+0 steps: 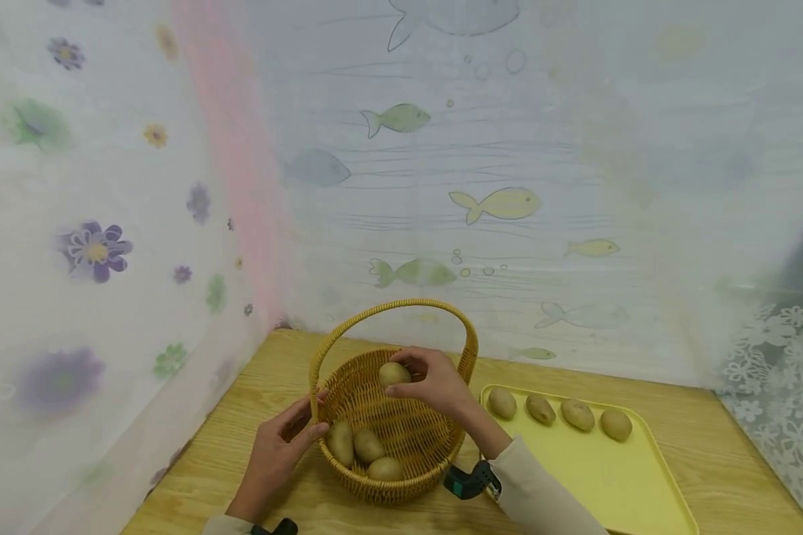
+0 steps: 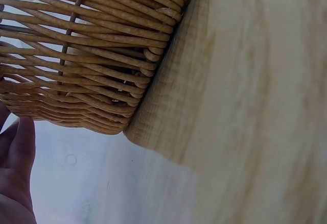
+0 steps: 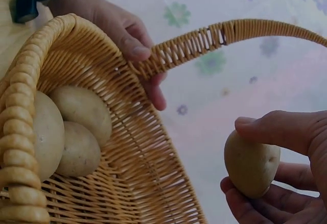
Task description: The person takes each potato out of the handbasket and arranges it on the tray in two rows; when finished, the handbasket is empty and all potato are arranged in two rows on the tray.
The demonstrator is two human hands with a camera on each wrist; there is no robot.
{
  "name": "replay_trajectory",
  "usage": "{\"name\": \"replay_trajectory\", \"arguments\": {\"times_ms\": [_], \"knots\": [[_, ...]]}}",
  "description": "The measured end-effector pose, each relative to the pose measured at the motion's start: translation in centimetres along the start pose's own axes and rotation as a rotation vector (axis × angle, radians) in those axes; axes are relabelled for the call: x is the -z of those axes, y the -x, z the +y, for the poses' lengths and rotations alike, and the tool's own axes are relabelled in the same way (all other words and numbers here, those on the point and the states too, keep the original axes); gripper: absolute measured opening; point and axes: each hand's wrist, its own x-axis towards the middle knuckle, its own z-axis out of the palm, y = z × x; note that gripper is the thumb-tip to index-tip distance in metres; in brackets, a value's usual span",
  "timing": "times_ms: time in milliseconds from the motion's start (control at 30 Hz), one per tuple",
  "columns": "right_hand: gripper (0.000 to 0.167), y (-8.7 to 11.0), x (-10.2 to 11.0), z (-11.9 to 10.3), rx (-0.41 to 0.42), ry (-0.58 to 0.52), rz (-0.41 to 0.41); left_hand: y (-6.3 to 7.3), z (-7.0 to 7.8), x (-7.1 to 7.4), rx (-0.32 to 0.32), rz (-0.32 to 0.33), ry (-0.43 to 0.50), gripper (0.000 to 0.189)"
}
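Left hand (image 1: pixel 277 442) grips the lower-centre basket (image 1: pixel 403 422) holding three potatoes (image 1: pixel 368 446); right hand (image 1: pixel 435 383) grasps another (image 1: pixel 392 377); four (image 1: pixel 578 414) remain, lower right.

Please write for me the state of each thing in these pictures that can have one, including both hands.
Wicker basket: upright on the table, partly filled.
Handle: arched above the basket.
Three potatoes: whole, lying inside the basket.
Held potato: whole, clear of the other potatoes.
Yellow tray: flat, partly covered.
Four potatoes: whole, lined up on the tray.
Left hand: gripping the basket's side.
Right hand: pinching one potato.
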Motion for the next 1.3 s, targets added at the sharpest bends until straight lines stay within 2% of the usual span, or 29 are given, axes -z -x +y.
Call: {"name": "replay_trajectory", "arguments": {"times_ms": [600, 867, 1067, 1300], "knots": [[0.044, 1.5, 1.2, -0.5, 0.028, -0.042, -0.017, 0.1, -0.1, -0.1, -0.032, 0.015, -0.029, 0.051], [0.045, 2.3, 2.0, -0.8, 0.031, -0.057, -0.005, -0.1, 0.1, 0.1, -0.009, 0.047, -0.039, 0.05], [0.045, 2.6, 2.7, -0.6, 0.037, -0.059, 0.005, -0.2, 0.0, 0.2, -0.017, 0.038, -0.036, 0.049], [0.047, 3.4, 3.4, -0.4, 0.006, -0.062, 0.014, 0.0, -0.1, 0.2, 0.025, 0.031, -0.065, 0.047]]}}
